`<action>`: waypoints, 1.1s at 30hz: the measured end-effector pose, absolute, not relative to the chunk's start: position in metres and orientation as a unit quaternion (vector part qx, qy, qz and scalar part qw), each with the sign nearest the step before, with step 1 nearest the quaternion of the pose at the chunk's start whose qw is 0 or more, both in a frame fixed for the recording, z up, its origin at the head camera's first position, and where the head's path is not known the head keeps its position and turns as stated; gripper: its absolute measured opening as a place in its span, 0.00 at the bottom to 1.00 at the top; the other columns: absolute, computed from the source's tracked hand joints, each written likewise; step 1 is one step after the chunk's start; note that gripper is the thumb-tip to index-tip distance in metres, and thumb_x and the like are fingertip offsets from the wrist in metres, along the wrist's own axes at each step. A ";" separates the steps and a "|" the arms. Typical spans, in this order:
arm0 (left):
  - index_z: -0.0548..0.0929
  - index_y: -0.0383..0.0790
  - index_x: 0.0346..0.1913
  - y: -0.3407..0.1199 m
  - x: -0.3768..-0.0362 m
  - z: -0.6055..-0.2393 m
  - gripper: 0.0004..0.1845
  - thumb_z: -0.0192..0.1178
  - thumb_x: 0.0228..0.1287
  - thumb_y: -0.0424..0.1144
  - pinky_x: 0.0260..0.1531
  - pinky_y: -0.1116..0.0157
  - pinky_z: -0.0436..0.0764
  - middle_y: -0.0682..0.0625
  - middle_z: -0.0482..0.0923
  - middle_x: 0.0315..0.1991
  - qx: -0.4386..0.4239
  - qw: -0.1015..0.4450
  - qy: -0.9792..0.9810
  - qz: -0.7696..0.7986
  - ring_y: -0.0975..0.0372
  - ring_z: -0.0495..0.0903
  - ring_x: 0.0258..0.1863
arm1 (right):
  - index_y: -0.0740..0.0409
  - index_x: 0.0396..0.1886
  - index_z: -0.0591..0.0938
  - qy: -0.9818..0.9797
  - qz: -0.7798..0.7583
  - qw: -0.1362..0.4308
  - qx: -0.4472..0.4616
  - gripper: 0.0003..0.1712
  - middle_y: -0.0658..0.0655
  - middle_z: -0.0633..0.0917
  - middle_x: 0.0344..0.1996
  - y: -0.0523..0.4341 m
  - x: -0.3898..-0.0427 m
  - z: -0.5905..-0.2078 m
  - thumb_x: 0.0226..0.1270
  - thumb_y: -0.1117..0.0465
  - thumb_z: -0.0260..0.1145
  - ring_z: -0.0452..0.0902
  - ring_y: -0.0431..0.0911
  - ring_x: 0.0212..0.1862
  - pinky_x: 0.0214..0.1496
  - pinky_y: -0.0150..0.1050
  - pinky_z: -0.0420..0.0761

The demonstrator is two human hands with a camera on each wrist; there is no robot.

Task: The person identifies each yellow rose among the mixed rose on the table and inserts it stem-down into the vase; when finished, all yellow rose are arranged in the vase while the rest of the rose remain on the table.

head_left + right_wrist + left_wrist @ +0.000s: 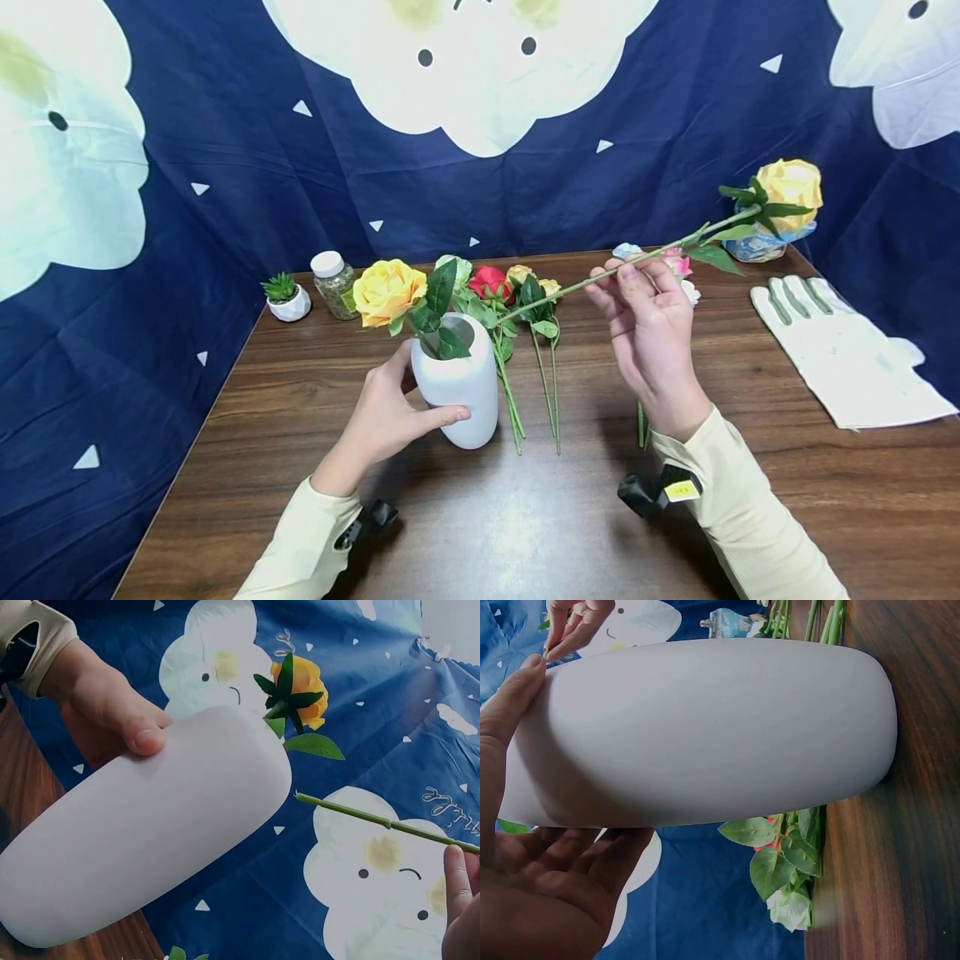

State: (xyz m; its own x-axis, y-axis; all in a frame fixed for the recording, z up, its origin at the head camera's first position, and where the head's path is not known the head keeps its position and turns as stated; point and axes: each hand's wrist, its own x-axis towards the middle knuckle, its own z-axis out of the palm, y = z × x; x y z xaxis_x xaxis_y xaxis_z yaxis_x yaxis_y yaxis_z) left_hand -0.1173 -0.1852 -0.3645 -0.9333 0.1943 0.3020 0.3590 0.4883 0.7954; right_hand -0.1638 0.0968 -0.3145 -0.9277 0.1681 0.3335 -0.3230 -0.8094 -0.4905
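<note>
My left hand point(382, 412) grips a white vase point(459, 400), its thumb along the near side and the other fingers behind. One yellow rose point(390, 292) stands in the vase, leaning left over the rim. My right hand point(652, 333) pinches the long green stem of a second yellow rose point(790, 196), whose bloom points up to the right. The lower end of that stem point(337, 806) is close to the vase mouth and apart from it in the right wrist view. In the left wrist view the vase point(720, 727) covers part of the left hand.
Behind the vase lie a red rose point(491, 283), a white rose point(789, 909) and smaller yellow blooms point(550, 287). A potted succulent point(288, 302) and a lidded jar point(334, 285) stand at the back left. White gloves point(847, 358) lie at right; pink flowers point(677, 262) are partly behind the right hand.
</note>
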 end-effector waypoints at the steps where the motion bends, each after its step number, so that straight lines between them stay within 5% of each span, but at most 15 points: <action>1: 0.76 0.35 0.63 -0.185 -0.117 -0.365 0.40 0.84 0.46 0.37 0.55 0.53 0.85 0.44 0.85 0.53 -0.162 0.086 -0.858 -0.479 0.55 0.85 0.53 | 0.68 0.39 0.79 -0.280 0.941 0.129 0.140 0.03 0.62 0.88 0.35 0.097 -0.163 -0.314 0.73 0.76 0.61 0.88 0.49 0.38 0.45 0.38 0.89; 33: 0.76 0.35 0.62 -0.184 -0.117 -0.363 0.39 0.84 0.45 0.38 0.55 0.50 0.85 0.44 0.85 0.52 -0.160 0.086 -0.860 -0.478 0.55 0.85 0.52 | 0.62 0.39 0.80 -0.335 0.916 0.139 0.168 0.09 0.57 0.89 0.35 0.088 -0.151 -0.310 0.65 0.67 0.73 0.89 0.47 0.40 0.46 0.36 0.89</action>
